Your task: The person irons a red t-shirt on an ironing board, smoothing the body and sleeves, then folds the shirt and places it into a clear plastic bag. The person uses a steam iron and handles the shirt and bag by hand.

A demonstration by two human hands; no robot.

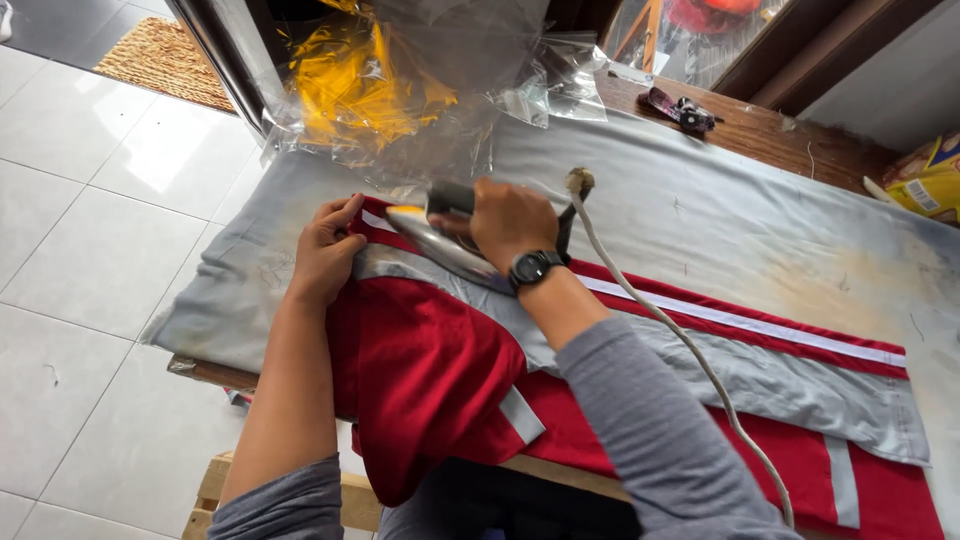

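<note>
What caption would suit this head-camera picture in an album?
Right hand presses an iron on a red garment while the left hand holds the cloth flat.

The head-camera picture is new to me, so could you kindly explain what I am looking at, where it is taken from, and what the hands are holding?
There is no machine here: the picture comes from a camera worn on a person's head, looking down at their own two bare hands. The right hand, with a black wristwatch, grips the handle of a metal iron whose pale cord trails toward the lower right. The left hand lies flat on a red garment with grey and white stripes, pressing it down beside the iron's tip. The garment lies on a table covered with a grey cloth. At the far edge lie clear plastic bags, one with something yellow inside.
</note>
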